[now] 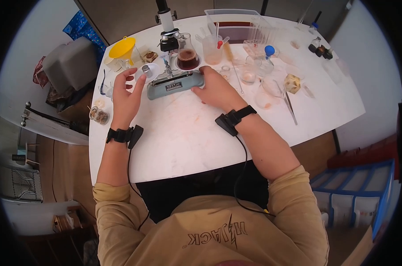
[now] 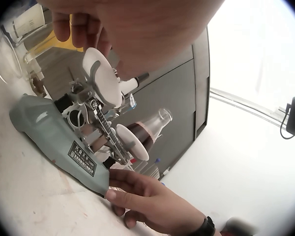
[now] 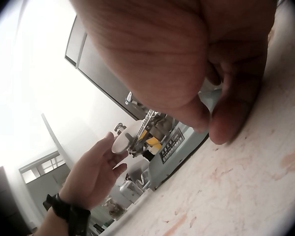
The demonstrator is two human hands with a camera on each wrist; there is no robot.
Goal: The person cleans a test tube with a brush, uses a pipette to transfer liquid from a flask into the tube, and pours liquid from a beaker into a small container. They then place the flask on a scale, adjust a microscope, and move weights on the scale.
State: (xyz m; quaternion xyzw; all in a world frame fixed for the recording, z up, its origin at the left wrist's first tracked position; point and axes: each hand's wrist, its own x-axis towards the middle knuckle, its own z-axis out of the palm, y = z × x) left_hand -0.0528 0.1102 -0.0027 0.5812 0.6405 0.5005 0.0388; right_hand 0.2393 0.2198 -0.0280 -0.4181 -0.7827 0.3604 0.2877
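Note:
A grey-green two-pan balance scale point(image 1: 174, 87) stands on the white table, a label plate on its front. My right hand point(image 1: 216, 91) grips the right end of its base, thumb in front and fingers behind. On its right pan point(image 2: 132, 141) sits a conical flask point(image 1: 187, 56) with dark brown liquid. A small metal weight point(image 1: 146, 69) is on the left pan point(image 2: 102, 78). My left hand point(image 1: 126, 98) is beside that pan, fingers spread apart and loosely bent, thumb right at the pan's edge in the right wrist view.
Behind the scale are a microscope point(image 1: 167, 29), a plastic beaker point(image 1: 212, 49) with droppers and a clear bin point(image 1: 236, 20). A yellow funnel point(image 1: 122, 47) stands at left, above a jar point(image 1: 99, 115). Glassware, a blue-bulbed piece point(image 1: 269, 51) and tweezers point(image 1: 290, 106) lie to the right.

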